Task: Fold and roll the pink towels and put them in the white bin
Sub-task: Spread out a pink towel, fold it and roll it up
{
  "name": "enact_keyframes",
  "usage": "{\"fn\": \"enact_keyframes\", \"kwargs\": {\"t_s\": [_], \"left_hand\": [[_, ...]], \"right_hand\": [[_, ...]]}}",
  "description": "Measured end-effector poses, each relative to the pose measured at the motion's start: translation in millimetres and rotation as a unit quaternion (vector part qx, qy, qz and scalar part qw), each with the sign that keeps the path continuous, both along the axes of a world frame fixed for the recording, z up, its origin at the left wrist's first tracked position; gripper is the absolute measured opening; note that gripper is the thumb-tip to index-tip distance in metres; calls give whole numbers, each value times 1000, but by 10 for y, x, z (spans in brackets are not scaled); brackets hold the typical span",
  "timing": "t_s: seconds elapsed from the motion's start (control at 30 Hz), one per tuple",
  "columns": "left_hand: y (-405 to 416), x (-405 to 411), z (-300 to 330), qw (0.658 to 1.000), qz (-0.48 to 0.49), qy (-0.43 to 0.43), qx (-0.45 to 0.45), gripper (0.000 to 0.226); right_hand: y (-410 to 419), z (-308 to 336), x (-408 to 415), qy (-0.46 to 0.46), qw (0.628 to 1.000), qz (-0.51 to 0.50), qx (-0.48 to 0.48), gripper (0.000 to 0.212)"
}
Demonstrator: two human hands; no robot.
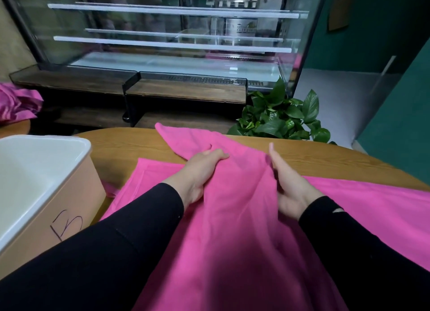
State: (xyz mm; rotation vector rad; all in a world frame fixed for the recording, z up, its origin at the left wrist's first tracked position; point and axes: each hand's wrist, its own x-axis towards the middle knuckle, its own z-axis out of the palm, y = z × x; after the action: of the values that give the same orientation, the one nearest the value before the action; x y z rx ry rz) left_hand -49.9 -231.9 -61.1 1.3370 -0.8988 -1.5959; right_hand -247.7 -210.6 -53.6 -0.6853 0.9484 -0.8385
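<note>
**Both hands on the folded strip, bin waits on my left**

I see the pink towel [232,194] as a long narrow strip on the wooden table [325,157]. Its long axis runs away from me, from my lap to the far table edge, and it leans a little to the left at the far tip. My left hand [200,173] grips the left edge, with the fingers curled into the cloth. My right hand [288,185] holds the right edge, thumb up, and its fingers are partly under the fold. So both hands stand at the middle of the strip, one on each side.

The white bin [39,171] is just beside the towel, on the side of my left hand. I judge the roll should go along the long axis.

A second pink layer [372,203] lies flat under the strip; I cannot tell if it is the same towel. More pink cloth [16,101] lies far left, cut by the frame edge. The near end of the strip is also out of frame.
</note>
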Motion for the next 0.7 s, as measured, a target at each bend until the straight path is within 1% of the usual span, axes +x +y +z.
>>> {"fn": "enact_keyframes", "kwargs": {"t_s": [0.07,0.1,0.13,0.17,0.2,0.23,0.27,0.3,0.33,0.4,0.43,0.5,0.53,0.57,0.6,0.67,0.7], "left_hand": [[4,2,18,999,-8,12,-30,40],[1,10,22,999,-9,33,-41,30],[-5,27,27,997,-2,66,-45,28],[-18,58,33,994,5,104,-40,34],[-37,88,54,991,5,133,-28,45],[-56,107,89,990,1,140,-15,58],[-79,111,131,992,-5,124,-3,65],[-114,97,176,996,-3,94,4,64],[-156,72,235,998,7,69,-6,54],[-304,31,414,996,25,18,-79,21],[-386,23,524,993,24,16,-114,17],[-558,25,739,987,12,76,-144,22],[-617,37,806,984,9,93,-151,22],[-667,51,801,985,12,91,-145,20],[-705,68,726,989,15,78,-126,18],[-657,92,480,998,8,34,-58,20],[-586,107,324,1000,-6,-6,-25,26]], "right_hand": [[-108,27,-3,36,999,0,26,60],[-151,50,9,67,997,13,33,55],[-183,73,24,100,994,30,34,47],[-207,103,48,128,990,50,27,37],[-231,122,71,145,988,60,12,27],[-249,124,99,153,987,53,-9,21],[-259,113,129,154,987,39,-33,17],[-259,98,164,152,987,24,-55,16],[-258,85,195,152,985,11,-76,16],[-277,93,214,148,979,-29,-139,14],[-306,113,199,138,973,-65,-175,13],[-397,174,134,114,957,-129,-233,12],[-437,218,106,111,951,-144,-249,13],[-472,225,85,114,951,-148,-247,13],[-491,202,77,117,957,-142,-223,14],[-478,88,85,120,978,-107,-135,15],[-448,16,90,127,984,-86,-93,12]]}}
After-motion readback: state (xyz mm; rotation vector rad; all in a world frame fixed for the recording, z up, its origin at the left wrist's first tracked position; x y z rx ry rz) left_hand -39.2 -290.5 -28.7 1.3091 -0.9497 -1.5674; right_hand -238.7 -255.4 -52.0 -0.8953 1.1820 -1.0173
